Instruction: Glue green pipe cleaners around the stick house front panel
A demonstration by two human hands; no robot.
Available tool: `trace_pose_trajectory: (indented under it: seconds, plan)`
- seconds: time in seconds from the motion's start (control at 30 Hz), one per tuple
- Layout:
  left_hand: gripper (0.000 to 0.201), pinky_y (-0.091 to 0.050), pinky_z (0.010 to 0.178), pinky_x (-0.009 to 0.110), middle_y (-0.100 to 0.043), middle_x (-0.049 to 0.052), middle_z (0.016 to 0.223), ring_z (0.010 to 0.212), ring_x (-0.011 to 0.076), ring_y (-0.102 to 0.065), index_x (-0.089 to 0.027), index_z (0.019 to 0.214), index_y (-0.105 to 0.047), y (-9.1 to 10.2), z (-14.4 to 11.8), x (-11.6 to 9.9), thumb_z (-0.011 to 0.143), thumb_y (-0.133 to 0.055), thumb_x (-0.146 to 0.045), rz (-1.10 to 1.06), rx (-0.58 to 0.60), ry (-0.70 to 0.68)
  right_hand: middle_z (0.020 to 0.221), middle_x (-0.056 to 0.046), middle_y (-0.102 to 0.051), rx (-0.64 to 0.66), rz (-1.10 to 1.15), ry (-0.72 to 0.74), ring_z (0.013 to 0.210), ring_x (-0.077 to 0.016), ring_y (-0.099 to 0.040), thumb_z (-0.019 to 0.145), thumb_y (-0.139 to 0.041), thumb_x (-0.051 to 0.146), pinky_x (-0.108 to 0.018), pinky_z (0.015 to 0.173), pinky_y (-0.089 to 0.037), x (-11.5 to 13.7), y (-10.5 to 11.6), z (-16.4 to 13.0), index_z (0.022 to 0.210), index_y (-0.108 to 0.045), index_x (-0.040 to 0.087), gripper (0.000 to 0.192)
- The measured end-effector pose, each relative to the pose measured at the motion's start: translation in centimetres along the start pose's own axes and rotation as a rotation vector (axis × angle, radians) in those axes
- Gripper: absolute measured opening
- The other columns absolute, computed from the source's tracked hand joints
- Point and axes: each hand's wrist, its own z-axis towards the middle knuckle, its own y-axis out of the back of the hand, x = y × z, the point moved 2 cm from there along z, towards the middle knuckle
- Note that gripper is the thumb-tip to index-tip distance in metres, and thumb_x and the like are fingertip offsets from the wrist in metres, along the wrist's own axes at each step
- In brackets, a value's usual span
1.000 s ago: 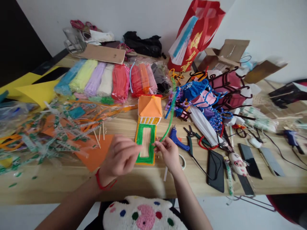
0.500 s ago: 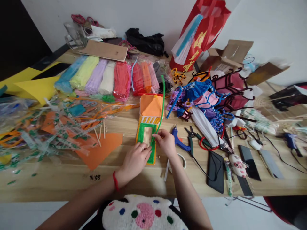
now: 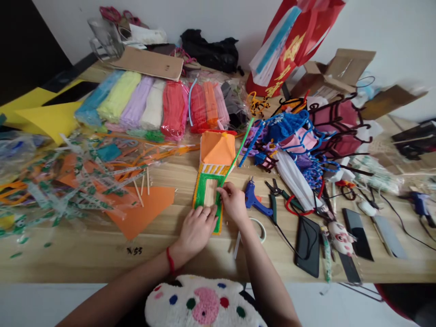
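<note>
While the big wooden worktop point(image 3: 85, 265) takes up most of the view, a row of bags of fuzzy sticks point(image 3: 150, 104) lies along its back left part. A tall red bag point(image 3: 306, 41) stands at the back, to the right of them. Near the middle sits a little house model point(image 3: 211, 177), with an orange roof at the far end and a green base nearer the person. The left hand point(image 3: 199, 227) lies flat on the near part of the base, its grip open. The right hand point(image 3: 234, 204) is at the base's right edge. A blue glue gun point(image 3: 255, 200) lies right of that hand, and a roll of tape point(image 3: 261, 229) lies nearer the person. Thinnest of all, a green stick point(image 3: 240, 152) is pinched in the right hand's grip and slants up past the roof.
</note>
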Motion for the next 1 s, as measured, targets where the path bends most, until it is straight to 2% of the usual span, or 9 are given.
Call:
trace_pose_trajectory:
  seconds: [0.23,0.5,0.83,0.9,1.0]
  plan:
    - [0.032,-0.041,0.069,0.036,-0.064,0.008,0.093,0.084,0.0205,-0.056,-0.012,0.120,-0.057,-0.5,0.0,-0.5,0.093,-0.046,-0.025,0.031,0.003,0.015,0.058,0.003,-0.055,0.012,-0.038,0.010,0.052,-0.0140,-0.051,0.084,-0.052,0.040,-0.024,0.055,-0.039,-0.2,-0.4,0.1,0.071,-0.051,0.022,0.022]
    - [0.033,-0.043,0.067,0.036,-0.064,0.010,0.093,0.086,0.0213,-0.057,-0.008,0.120,-0.056,-1.1,-0.2,-1.1,0.090,-0.044,-0.013,0.085,0.024,-0.003,0.061,0.001,-0.058,0.033,-0.122,0.064,0.055,-0.0143,-0.050,0.084,-0.053,0.037,-0.024,0.055,-0.037,-0.3,-0.6,0.2,0.069,-0.053,0.021,0.022]
    - [0.034,-0.042,0.067,0.035,-0.065,0.011,0.094,0.083,0.0214,-0.057,-0.006,0.121,-0.057,-1.1,-0.2,-1.3,0.090,-0.045,-0.012,0.116,0.017,0.001,0.061,0.001,-0.056,0.067,-0.147,0.076,0.056,-0.0142,-0.048,0.085,-0.051,0.033,-0.024,0.057,-0.036,0.0,-0.5,0.2,0.067,-0.052,0.021,0.021]
    - [0.033,-0.042,0.067,0.036,-0.066,0.010,0.098,0.082,0.0211,-0.057,-0.008,0.121,-0.058,-1.0,-0.2,-1.3,0.090,-0.046,-0.013,0.125,0.012,0.011,0.063,0.001,-0.055,0.076,-0.143,0.087,0.057,-0.0141,-0.048,0.085,-0.051,0.030,-0.024,0.059,-0.036,0.1,-0.4,0.2,0.068,-0.053,0.021,0.020]
    - [0.029,-0.041,0.068,0.036,-0.064,0.009,0.114,0.085,0.0210,-0.056,-0.014,0.114,-0.062,-1.0,-0.3,-1.4,0.090,-0.046,-0.015,0.126,-0.020,0.002,0.066,0.001,-0.054,0.079,-0.131,0.108,0.060,-0.0141,-0.049,0.084,-0.054,0.027,-0.025,0.061,-0.038,0.0,-0.4,0.2,0.069,-0.055,0.020,0.017]
